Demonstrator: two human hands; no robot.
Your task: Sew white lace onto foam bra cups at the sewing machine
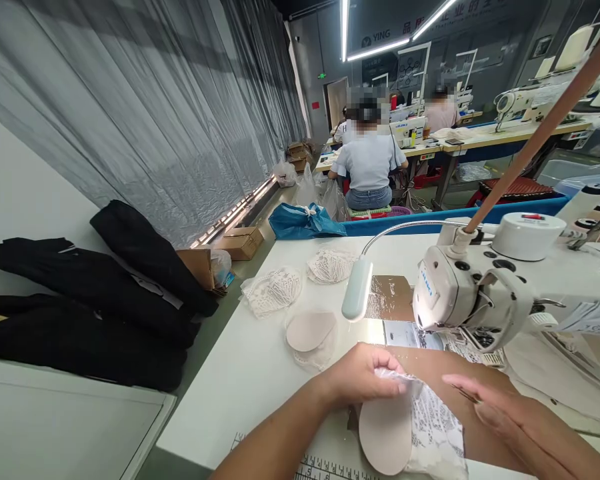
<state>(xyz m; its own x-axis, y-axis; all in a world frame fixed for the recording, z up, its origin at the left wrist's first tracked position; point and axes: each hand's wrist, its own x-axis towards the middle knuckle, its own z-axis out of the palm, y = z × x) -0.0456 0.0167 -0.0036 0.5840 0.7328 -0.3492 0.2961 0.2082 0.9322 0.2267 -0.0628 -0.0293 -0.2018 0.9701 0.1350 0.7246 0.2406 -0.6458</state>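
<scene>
Left hand (367,377): thumb and forefinger pinch the top edge of a white lace piece (437,427), other fingers curled. Lace spreads toward 4 o'clock of that hand; a beige pad (386,433), oval, sits just below at 6 o'clock, against the lace. Right hand (503,407) at 3 o'clock, apart from the lace: fingers mostly straight and close together, a small metal tool (466,395) held along them; cannot tell exactly how the thumb closes on it. Ruler marks (325,468) at 7 o'clock on the white table (230,393). At 10 o'clock, a second pad (311,331) on pale fabric; farther the same way, a lace cup (275,291). Another cup (333,266) at 11. Lamp (357,293) near 12, on a bent neck. Sewing machine (443,287) between 1 and 2, thread cone (527,239) behind. Well off at 12, a seated co-worker (370,163), back turned. Dark clothes (105,293) between 9 and 10.
</scene>
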